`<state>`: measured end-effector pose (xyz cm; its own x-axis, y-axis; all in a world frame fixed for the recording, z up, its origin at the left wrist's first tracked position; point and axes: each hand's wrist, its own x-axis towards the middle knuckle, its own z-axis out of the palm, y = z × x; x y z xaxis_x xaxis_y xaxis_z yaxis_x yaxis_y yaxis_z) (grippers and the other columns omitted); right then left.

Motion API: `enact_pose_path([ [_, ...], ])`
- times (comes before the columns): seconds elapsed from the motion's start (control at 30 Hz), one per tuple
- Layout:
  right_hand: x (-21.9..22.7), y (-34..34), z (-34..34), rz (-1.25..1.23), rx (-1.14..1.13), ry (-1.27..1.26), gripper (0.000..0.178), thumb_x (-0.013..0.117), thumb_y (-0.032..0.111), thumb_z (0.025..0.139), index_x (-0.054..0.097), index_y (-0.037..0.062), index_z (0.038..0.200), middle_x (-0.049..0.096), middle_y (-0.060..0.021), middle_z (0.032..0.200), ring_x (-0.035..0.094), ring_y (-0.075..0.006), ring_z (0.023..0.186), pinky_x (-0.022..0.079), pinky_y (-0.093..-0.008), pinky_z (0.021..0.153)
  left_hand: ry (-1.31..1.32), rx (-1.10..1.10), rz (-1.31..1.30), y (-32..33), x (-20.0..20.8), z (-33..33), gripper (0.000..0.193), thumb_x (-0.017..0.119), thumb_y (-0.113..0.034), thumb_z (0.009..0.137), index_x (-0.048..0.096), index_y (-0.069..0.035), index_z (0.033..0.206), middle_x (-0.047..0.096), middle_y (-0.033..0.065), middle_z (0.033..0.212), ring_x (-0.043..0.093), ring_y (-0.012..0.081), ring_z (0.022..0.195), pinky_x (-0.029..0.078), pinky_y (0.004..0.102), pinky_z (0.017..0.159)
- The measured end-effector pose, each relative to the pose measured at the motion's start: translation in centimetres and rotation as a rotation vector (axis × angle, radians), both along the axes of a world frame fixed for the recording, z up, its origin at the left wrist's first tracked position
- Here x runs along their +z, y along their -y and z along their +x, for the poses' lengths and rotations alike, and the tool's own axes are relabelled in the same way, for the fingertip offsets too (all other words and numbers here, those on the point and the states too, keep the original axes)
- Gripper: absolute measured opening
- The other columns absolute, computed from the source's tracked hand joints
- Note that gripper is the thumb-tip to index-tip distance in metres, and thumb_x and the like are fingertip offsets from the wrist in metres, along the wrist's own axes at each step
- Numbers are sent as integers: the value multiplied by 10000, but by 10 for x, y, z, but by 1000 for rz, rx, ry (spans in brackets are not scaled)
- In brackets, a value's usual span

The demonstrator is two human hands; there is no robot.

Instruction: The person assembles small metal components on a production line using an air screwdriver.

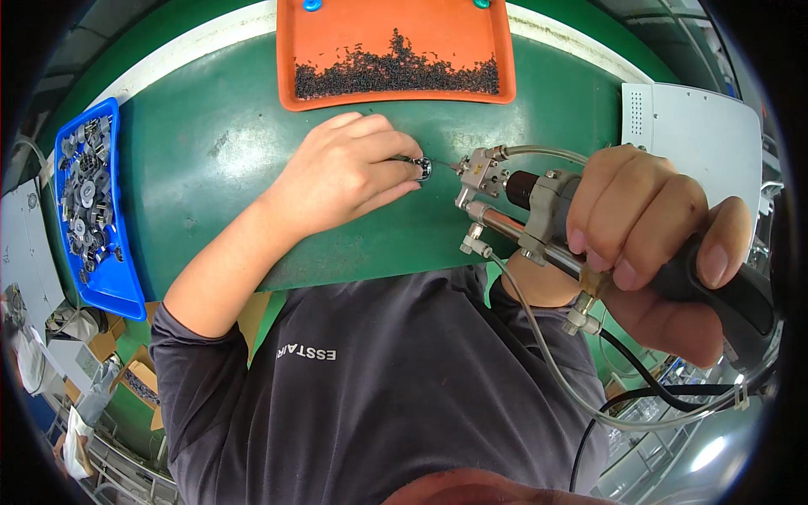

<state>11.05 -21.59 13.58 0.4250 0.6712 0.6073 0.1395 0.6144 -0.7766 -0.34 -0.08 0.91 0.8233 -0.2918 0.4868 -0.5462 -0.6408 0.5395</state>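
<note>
Green counter (202, 227), pale strip along its far edge, bears an orange tray (370, 25) w/ tiny blk pcs (396, 76) at far side & a blue tray (126, 290) of grey/blk parts (87, 195) at L. R hand (648, 227), fingers wrapped tight round the dk grip, holds a silver-and-blk metal tool (547, 210) w/ hoses, its thin tip aimed at the small part; contact unclear. L hand (358, 168) has fingers pinched on that small part (426, 170), above counter's mid: blk, roundish, shiny highlights, mostly hidden.
</note>
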Motion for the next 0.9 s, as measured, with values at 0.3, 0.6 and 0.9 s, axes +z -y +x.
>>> enact_pose_path([
  [0.3,8,-3,10,-86,101,198,525,694,568,949,537,156,1233,592,2,782,585,-128,626,497,-276,568,3,10,6,1,-1,0,173,834,-144,759,745,-49,873,714,17,1002,647,223,854,515,365,709],
  [0.6,17,-6,11,-135,154,177,506,705,552,948,545,158,1222,589,2,773,582,-126,624,491,-273,560,6,31,37,1,-3,-1,129,797,-195,791,745,-100,862,682,-21,991,620,174,895,503,334,752],
  [0.9,8,0,4,-95,99,151,490,699,537,958,549,156,1227,577,3,770,566,-126,620,465,-278,548,12,13,1,1,-3,-1,171,836,-136,764,733,-43,864,716,26,1008,645,220,853,513,364,705],
])
